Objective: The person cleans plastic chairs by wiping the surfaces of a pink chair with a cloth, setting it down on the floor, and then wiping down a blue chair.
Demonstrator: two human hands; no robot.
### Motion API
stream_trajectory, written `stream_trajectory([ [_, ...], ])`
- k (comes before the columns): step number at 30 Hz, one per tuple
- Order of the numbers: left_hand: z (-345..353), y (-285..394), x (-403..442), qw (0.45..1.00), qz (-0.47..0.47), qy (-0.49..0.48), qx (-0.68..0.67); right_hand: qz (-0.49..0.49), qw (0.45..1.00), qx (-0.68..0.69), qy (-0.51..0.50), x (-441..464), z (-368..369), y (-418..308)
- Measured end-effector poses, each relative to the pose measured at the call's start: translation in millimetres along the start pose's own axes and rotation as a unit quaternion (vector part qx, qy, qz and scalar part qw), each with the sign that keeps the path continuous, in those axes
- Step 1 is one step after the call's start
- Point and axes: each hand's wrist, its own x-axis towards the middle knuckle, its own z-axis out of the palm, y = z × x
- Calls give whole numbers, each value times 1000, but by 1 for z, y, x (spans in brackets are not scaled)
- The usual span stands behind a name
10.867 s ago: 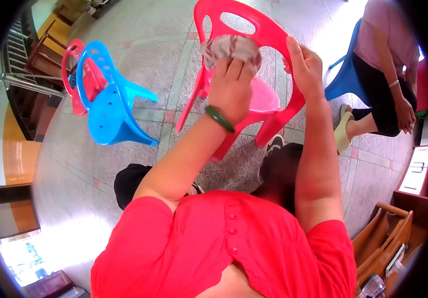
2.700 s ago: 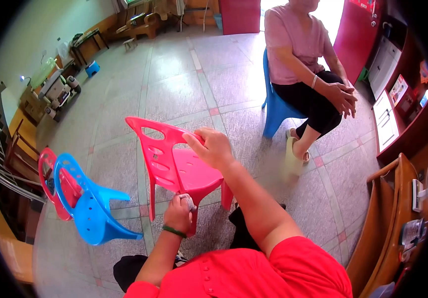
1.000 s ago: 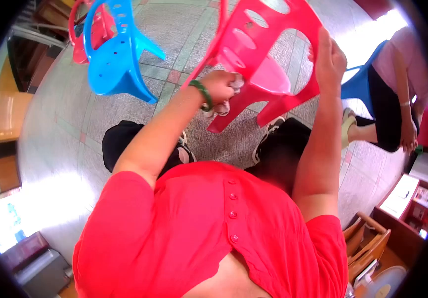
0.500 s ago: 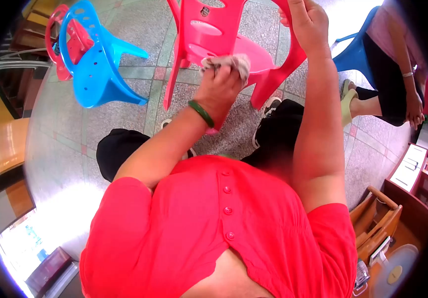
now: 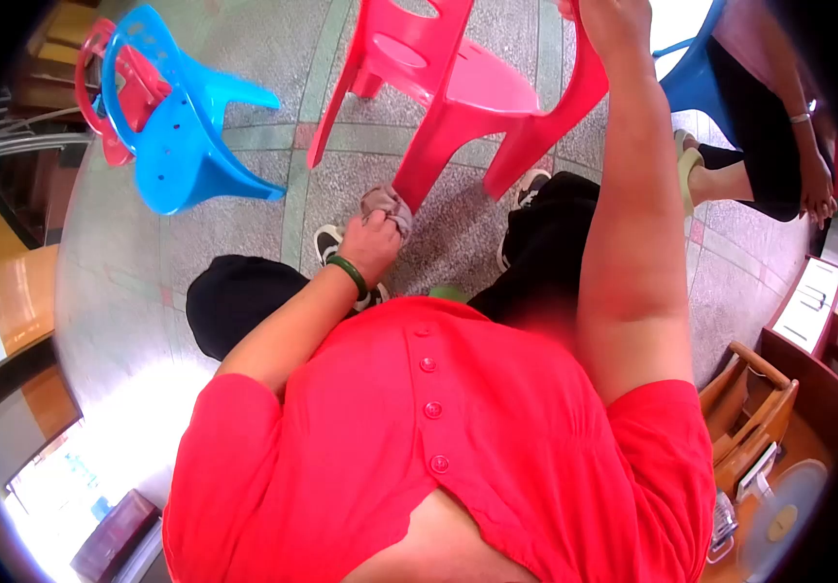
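1. Saw, at the far left, a small red chair (image 5: 143, 95) partly behind a blue chair (image 5: 184, 151).
2. Held a bunched grey cloth (image 5: 387, 204) in the left hand (image 5: 370, 248), with fingers curled over it, close together; wore a green bracelet (image 5: 349, 279) above.
3. Had the cloth low, by the foot of a leg of the large red chair (image 5: 493, 85) (could not tell touching from just beside).
4. Found that large chair ahead of the body, with its backrest cut off by the top of the view.
5. Gripped its upper right rim in the right hand (image 5: 617, 24), with fingers wrapped round (saw the hand only partly, at the top edge).
6. Saw, at the right, a seated person (image 5: 744, 112) on another blue chair (image 5: 697, 87).
7. Saw, below, a wooden rack (image 5: 754, 408) and, farthest right, a white cabinet (image 5: 809, 306).
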Motion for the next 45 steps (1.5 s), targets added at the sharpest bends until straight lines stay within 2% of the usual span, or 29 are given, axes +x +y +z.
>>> stream_trajectory([
  [1, -11, -6, 2, 1000, 2, 3, 6, 15, 1000, 7, 8, -1, -3, 5],
  [2, -22, -11, 4, 995, -49, -38, -73, 13, 1000, 8, 12, -1, -8, 14],
  [4, -73, -19, 25, 958, -148, -118, -216, 94, 993, 77, 11, -2, -15, 35],
  [6, -114, -35, 49, 941, -153, -53, -298, 121, 986, 110, 9, -9, -19, 45],
  [7, -114, -48, 59, 892, -156, -16, -424, 149, 978, 144, 2, -12, -19, 51],
  [8, -135, -49, 70, 867, -150, 6, -475, 168, 971, 173, -1, -10, -16, 63],
  [9, -147, -52, 82, 892, -140, 38, -428, 168, 971, 170, -1, -12, -15, 60],
  [11, -164, -48, 99, 964, -76, 161, -197, 226, 948, 225, -2, -25, -7, 47],
  [12, -147, -53, 106, 964, -81, 159, -196, 261, 935, 240, -19, -28, -7, 36],
  [14, -91, -64, 118, 973, -73, 216, -40, 279, 930, 237, -17, -30, -3, 40],
  [15, -77, -57, 119, 973, -72, 215, -40, 298, 926, 230, -12, -29, -2, 42],
  [17, -57, -34, 125, 940, -111, 322, 19, 289, 932, 219, 19, -28, 7, 47],
  [19, -51, -17, 143, 947, -59, 255, -185, 285, 937, 200, 38, -31, 14, 47],
  [20, -32, 2, 146, 946, -69, 258, -186, 290, 936, 193, 50, -31, 15, 42],
  [22, 16, 29, 150, 888, -110, 291, -338, 292, 934, 194, 63, -28, 18, 46],
  [23, 13, 24, 151, 887, -111, 291, -340, 293, 935, 192, 62, -25, 16, 45],
  [25, 0, 20, 145, 934, -43, 305, -182, 311, 928, 197, 56, -23, 11, 42],
  [27, -12, 9, 128, 936, -34, 298, -186, 303, 930, 206, 42, -17, 8, 46],
  [29, -15, -3, 108, 955, -4, 266, -129, 378, 888, 251, 69, -14, 5, 58],
  [35, -45, -28, 77, 958, 0, 260, -120, 380, 882, 270, 74, -13, 15, 45],
  [37, -47, -30, 65, 957, -6, 245, -157, 385, 878, 276, 71, -13, 16, 45],
  [39, -42, -42, 45, 965, -5, 210, -157, 395, 868, 287, 92, -11, 15, 48],
  [41, -43, -53, 21, 988, -13, 47, -149, 391, 864, 304, 86, -9, 11, 53],
  [42, -43, -61, 15, 988, -13, 46, -146, 390, 861, 317, 83, -10, 11, 52],
  [43, -43, -70, 12, 913, -135, 73, -379, 391, 859, 319, 84, -11, 11, 51],
  [45, -49, -75, 12, 765, -248, 93, -587, 348, 874, 335, 45, -13, 10, 46],
])
